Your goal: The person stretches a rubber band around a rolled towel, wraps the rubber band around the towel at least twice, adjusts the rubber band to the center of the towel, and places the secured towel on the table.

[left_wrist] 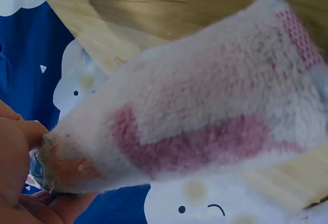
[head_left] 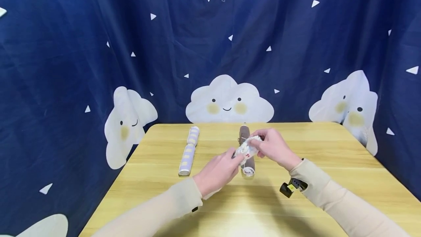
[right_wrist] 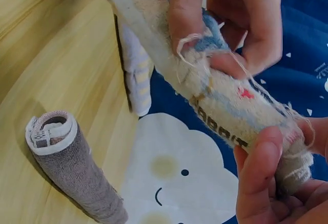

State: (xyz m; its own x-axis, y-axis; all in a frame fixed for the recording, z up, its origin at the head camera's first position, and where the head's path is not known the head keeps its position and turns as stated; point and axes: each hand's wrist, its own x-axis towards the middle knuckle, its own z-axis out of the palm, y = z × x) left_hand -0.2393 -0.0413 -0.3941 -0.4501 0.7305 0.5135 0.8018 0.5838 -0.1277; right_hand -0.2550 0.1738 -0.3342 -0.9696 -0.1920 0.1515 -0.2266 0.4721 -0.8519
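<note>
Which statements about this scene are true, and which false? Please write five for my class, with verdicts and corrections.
1. The left hand and the right hand both grip a pale cloth. True.
2. The lavender and yellow roll lies left of the grey-brown roll in the head view. True.
3. The grey-brown roll is spread out flat. False: it is rolled up.
4. The pale cloth shows dark lettering in the right wrist view. True.
5. The background is plain red. False: the dark blue curtain bears white clouds.
</note>
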